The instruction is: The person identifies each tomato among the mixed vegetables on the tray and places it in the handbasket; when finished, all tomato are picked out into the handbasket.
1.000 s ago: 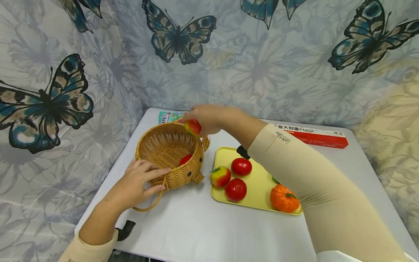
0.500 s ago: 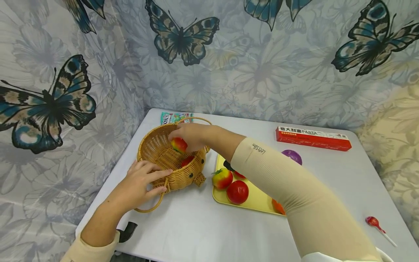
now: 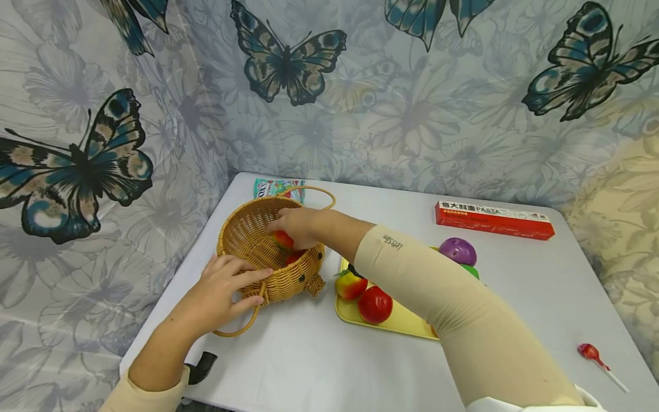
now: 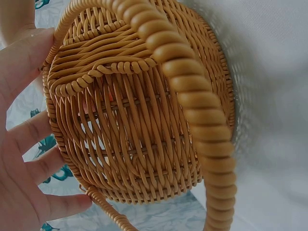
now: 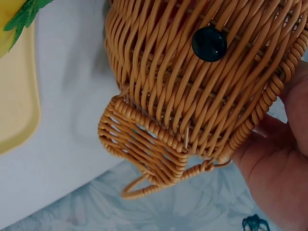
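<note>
A wicker basket [image 3: 280, 287] with two loop handles and dark button eyes stands at the left of the table. My left hand [image 3: 221, 290] rests on its near left rim, fingers spread and mostly straight; the left wrist view shows this hand [image 4: 26, 149] along the woven edge. Inside the basket, my right hand [image 3: 302, 226] holds a red-and-yellow toy fruit [image 3: 281, 238], its fingertips partly hidden. Below that lies a red toy fruit [image 3: 294, 257]. In the right wrist view the basket wall [image 5: 168, 82] hides the held fruit, and only part of the hand [image 5: 279, 163] shows.
Right of the basket, a yellow tray [image 3: 401, 323] bears a yellow-red fruit [image 3: 351, 285] and a red fruit [image 3: 375, 304]; my forearm covers much of it. Behind are a purple vegetable [image 3: 457, 251], a pasta box [image 3: 494, 220] and a snack packet [image 3: 278, 189]. A lollipop [image 3: 592, 355] lies right.
My right hand has moved from above the basket's far right rim down into it with the red-and-yellow toy fruit. The left hand has stayed on the rim.
</note>
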A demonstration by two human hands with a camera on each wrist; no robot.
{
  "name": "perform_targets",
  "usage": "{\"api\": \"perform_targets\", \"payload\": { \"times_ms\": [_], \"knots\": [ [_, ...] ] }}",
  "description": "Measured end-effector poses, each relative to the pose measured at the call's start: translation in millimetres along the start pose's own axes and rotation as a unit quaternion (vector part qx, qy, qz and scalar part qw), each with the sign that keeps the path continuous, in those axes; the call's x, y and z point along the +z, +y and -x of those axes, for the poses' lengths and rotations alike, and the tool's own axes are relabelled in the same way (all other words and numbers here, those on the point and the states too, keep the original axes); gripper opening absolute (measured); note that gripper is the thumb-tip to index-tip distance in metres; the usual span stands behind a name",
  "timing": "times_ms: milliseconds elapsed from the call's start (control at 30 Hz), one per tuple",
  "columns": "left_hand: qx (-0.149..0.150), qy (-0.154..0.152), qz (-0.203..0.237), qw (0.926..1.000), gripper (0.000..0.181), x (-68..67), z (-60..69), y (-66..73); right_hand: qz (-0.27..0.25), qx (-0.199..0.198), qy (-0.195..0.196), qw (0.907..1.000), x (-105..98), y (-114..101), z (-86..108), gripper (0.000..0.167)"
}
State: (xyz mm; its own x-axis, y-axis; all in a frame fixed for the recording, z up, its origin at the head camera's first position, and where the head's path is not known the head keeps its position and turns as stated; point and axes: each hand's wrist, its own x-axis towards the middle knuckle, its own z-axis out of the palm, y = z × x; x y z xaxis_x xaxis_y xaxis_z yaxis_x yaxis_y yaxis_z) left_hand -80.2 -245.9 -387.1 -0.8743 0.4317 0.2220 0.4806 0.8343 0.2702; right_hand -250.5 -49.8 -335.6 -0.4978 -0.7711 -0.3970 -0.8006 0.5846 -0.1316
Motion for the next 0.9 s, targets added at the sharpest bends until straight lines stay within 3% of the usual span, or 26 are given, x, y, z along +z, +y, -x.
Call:
{"api": "perform_targets", "payload": {
  "times_ms": [267, 467, 700, 900],
  "knots": [
    [0.008, 0.000, 0.000, 1.0000, 0.053, 0.4, -1.4, 1.7, -0.010, -0.007, 0.009, 0.9999, -0.4, 3.0, 6.6, 0.069],
    [0.011, -0.001, 0.004, 0.9999, 0.053, 0.8, -2.3, 2.5, -0.023, -0.022, 0.040, 0.9987, -10.3, 5.6, 19.1, 0.061],
    [0.005, -0.008, 0.003, 1.0000, 0.054, -0.3, -2.2, 2.0, -0.022, -0.019, 0.074, 0.9968, -22.2, 19.3, 46.9, 0.057],
    [0.009, -0.002, -0.003, 0.9999, 0.054, -0.5, -0.9, 0.2, -0.032, -0.005, 0.085, 0.9958, -18.8, 44.0, 74.1, 0.057]
  ]
}}
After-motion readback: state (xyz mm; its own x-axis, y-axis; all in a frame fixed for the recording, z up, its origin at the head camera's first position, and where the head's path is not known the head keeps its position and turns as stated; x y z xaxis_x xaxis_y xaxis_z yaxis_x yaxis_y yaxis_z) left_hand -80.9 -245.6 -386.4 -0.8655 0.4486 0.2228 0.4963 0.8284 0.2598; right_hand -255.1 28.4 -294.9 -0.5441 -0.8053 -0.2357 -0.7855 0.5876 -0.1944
